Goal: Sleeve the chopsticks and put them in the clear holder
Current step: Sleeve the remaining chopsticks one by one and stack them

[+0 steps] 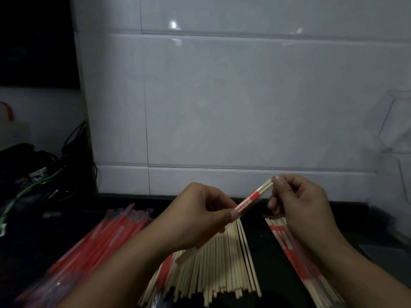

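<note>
A white tiled wall [222, 96] rises behind the dark counter [273, 252]. On it, near centre, lies a fan of bare chopsticks [213, 267], long axes running near to far; a heap of red sleeves [93, 243] lies left, sleeved pairs [295, 256] right. The clear holder [395, 125] stands far right. The left hand [200, 218] grips a held pair [251, 200] (red-and-clear sleeve, print unreadable), slanting from near left up to far right. The right hand [300, 201] pinches its bare upper tips.
</note>
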The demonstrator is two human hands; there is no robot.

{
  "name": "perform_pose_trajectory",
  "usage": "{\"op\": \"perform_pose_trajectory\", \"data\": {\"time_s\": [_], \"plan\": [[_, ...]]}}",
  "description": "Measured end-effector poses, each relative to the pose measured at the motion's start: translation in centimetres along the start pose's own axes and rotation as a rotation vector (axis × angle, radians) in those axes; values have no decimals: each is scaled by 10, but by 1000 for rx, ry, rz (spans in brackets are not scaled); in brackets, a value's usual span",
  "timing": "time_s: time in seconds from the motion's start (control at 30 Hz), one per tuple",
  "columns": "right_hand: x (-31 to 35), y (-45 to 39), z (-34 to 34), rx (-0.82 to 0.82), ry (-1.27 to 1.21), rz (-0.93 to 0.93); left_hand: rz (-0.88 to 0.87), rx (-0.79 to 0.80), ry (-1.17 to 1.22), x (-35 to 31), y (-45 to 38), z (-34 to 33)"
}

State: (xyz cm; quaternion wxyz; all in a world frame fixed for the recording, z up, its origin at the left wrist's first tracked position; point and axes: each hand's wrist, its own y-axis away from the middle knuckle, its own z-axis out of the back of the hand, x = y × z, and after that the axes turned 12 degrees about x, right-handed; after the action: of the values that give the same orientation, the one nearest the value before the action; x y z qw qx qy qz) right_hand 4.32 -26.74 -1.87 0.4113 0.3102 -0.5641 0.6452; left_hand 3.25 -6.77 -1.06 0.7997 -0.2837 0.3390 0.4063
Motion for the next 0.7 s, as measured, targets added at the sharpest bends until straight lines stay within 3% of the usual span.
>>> {"op": "perform_pose_trajectory", "data": {"time_s": [0.5, 0.6, 0.7], "plan": [[-2, -2, 3, -4, -170, -58, 8, 4, -60, 1, -1, -1], [0, -2, -1, 107, -390, -165, -26, -157, 76, 1, -2, -3], [1, 6, -12, 321, -278, -241, -43, -221, 222, -1, -4, -8]]}}
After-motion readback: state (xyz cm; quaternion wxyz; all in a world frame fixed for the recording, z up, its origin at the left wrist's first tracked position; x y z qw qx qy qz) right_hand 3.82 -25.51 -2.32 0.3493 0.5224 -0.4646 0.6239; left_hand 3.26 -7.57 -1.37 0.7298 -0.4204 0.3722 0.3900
